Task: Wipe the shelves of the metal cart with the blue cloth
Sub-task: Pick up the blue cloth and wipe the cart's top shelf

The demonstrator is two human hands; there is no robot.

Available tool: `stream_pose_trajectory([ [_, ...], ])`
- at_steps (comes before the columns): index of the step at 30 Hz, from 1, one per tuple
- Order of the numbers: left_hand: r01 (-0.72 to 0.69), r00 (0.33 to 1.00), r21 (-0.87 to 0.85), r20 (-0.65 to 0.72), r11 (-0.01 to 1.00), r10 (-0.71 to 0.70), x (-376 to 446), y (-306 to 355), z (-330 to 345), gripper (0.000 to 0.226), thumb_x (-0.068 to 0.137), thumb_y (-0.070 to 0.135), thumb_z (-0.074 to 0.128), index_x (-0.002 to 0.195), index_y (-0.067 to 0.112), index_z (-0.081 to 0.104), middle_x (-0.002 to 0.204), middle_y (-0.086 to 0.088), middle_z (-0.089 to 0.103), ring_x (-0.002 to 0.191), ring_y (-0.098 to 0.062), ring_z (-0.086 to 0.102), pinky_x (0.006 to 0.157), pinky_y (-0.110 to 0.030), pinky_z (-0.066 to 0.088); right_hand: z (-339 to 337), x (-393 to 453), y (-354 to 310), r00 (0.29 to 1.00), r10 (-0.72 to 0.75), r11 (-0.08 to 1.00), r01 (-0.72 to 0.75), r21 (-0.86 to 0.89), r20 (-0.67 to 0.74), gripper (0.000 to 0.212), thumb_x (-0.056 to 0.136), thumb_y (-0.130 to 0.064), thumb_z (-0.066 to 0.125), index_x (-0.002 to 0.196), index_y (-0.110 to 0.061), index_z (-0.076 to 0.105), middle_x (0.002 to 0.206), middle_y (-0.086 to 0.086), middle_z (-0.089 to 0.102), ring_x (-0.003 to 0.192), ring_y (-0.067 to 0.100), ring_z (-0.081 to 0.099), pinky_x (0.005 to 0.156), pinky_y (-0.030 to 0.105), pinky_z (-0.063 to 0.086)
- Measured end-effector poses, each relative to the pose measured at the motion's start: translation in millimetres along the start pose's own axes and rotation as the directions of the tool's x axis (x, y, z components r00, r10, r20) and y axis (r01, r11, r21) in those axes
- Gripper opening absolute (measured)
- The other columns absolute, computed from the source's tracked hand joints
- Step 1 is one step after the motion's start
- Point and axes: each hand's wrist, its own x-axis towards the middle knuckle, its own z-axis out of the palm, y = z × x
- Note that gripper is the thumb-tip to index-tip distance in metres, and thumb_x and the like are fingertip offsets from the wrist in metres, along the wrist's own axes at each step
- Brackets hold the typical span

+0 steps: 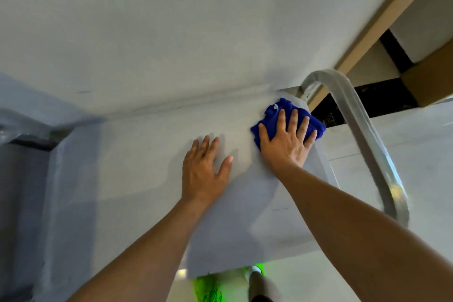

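Observation:
The metal cart's top shelf [152, 154] is a pale grey flat surface that fills the middle of the head view. A crumpled blue cloth [274, 113] lies at the shelf's far right corner. My right hand [286, 140] presses flat on the cloth with its fingers spread. To the left of it, my left hand [203, 167] rests flat on the bare shelf, fingers apart, holding nothing. The cart's curved metal handle [362, 135] rises just right of the cloth.
A white wall [196, 19] stands right behind the cart. A tan ledge [382, 14] and a dark gap lie at the upper right. White floor tiles [404, 154] show at the right, and bright green shoes [208, 287] below the shelf's near edge.

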Motion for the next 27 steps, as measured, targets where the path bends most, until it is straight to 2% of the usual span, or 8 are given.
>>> stream_pose_trajectory([
  [4,0.082,0.992,-0.009,-0.101,0.997,-0.082,-4.9,-28.0,-19.0,0.067,0.094,0.054,0.041,0.15,0.018,0.039,0.158,-0.005,0.034,0.149,-0.024,0.019,0.12,-0.042,0.02,8.9,3.6,-50.8,0.987,-0.153,0.988,0.154,-0.031,0.051,0.083,0.091,-0.077,0.007,0.159,-0.031,0.002,0.168,0.002,-0.004,0.152,0.03,-0.012,0.119,0.055,-0.013],
  [8,0.224,0.954,-0.01,-0.2,0.975,-0.221,-12.4,-59.0,-38.1,0.068,0.094,0.056,0.038,0.148,0.015,0.043,0.156,-0.008,0.037,0.148,-0.026,0.025,0.119,-0.042,0.024,34.8,-29.9,-121.2,0.924,-0.367,0.926,0.374,-0.053,0.104,0.082,0.092,-0.075,0.006,0.16,-0.03,0.001,0.168,0.002,-0.006,0.152,0.029,-0.014,0.117,0.055,-0.016],
  [12,0.395,0.875,-0.007,-0.302,0.919,-0.379,-42.1,-106.7,-61.3,0.068,0.096,0.062,0.034,0.148,0.019,0.042,0.156,-0.007,0.037,0.147,-0.025,0.027,0.119,-0.039,0.023,62.9,-72.2,-198.3,0.801,-0.576,0.801,0.593,-0.08,0.163,0.08,0.093,-0.073,0.005,0.159,-0.028,0.005,0.168,0.004,-0.004,0.152,0.031,-0.013,0.117,0.056,-0.015],
  [16,0.555,0.779,0.046,-0.378,0.831,-0.5,-83.1,-155.5,-84.7,0.077,0.095,0.07,0.016,0.149,0.021,0.039,0.156,-0.006,0.038,0.146,-0.025,0.03,0.117,-0.038,0.023,85.5,-110.6,-270.9,0.656,-0.727,0.66,0.749,-0.056,0.202,0.078,0.096,-0.071,0.011,0.16,-0.026,0.01,0.168,0.007,0.002,0.152,0.034,-0.009,0.118,0.059,-0.01],
  [20,0.635,0.686,-0.024,-0.442,0.772,-0.578,-113.0,-180.3,-98.5,0.082,0.093,0.073,0.009,0.148,0.023,0.042,0.155,-0.004,0.04,0.145,-0.022,0.031,0.118,-0.041,0.024,104.8,-148.4,-331.0,0.533,-0.806,0.547,0.837,-0.021,0.257,0.077,0.096,-0.07,0.013,0.16,-0.026,0.011,0.168,0.008,0.001,0.152,0.034,-0.01,0.117,0.06,-0.01],
  [24,0.664,0.656,-0.035,-0.451,0.747,-0.605,-132.6,-187.5,-100.1,0.081,0.093,0.074,0.012,0.148,0.023,0.042,0.154,-0.003,0.041,0.146,-0.019,0.03,0.118,-0.045,0.028,117.6,-184.2,-355.5,0.441,-0.847,0.464,0.886,0.009,0.298,0.077,0.096,-0.071,0.014,0.16,-0.027,0.01,0.168,0.006,0.0,0.152,0.033,-0.011,0.118,0.06,-0.01],
  [27,0.682,0.632,-0.053,-0.459,0.729,-0.624,-144.2,-189.0,-101.5,0.08,0.093,0.072,0.014,0.147,0.022,0.044,0.152,-0.004,0.044,0.145,-0.02,0.032,0.117,-0.044,0.028,118.1,-201.0,-345.9,0.408,-0.859,0.431,0.902,0.009,0.31,0.077,0.096,-0.071,0.013,0.16,-0.028,0.008,0.168,0.005,-0.001,0.152,0.032,-0.011,0.118,0.06,-0.008],
])
